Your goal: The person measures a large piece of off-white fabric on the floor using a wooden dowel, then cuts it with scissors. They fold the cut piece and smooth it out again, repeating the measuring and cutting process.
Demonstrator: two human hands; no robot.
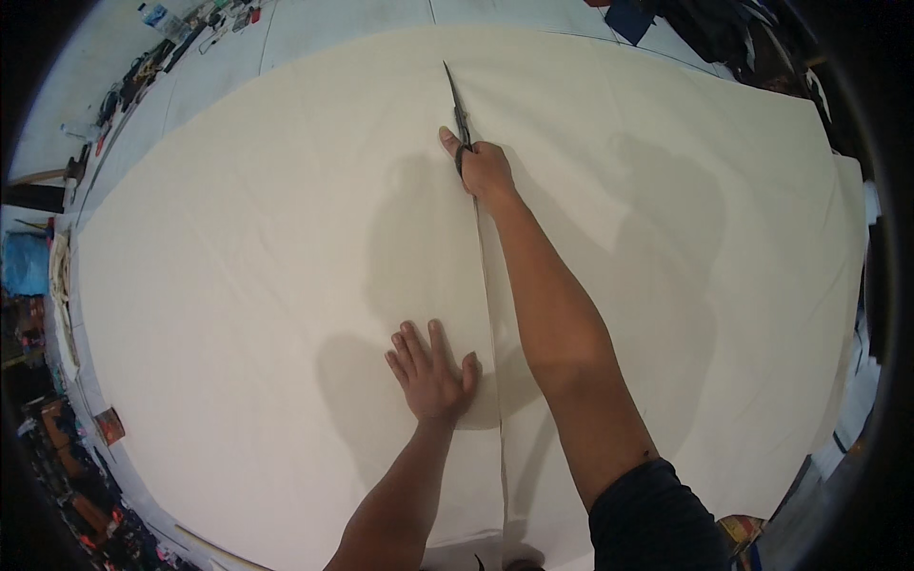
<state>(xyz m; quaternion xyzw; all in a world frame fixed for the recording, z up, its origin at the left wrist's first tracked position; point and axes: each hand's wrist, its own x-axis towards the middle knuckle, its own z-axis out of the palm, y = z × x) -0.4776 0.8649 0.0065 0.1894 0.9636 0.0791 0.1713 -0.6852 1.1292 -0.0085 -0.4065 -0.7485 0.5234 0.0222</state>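
Note:
A wide sheet of cream fabric (238,238) lies spread out before me. A long straight slit runs through it from the near edge up to a pair of dark scissors (462,122). Those scissors are gripped in my right hand (489,171), with the thumb through one handle loop and the blades pointing away from me. Their blades look nearly closed at the far end of the slit. My left hand (433,376) presses flat on the fabric just left of the slit, fingers spread and holding nothing.
Along the far left edge lie a plastic bottle (164,21), a hammer (59,174) and various small tools. A blue plastic bag (26,263) sits at the left. Dark cloth items (709,38) are heaped at the far right, beyond the fabric.

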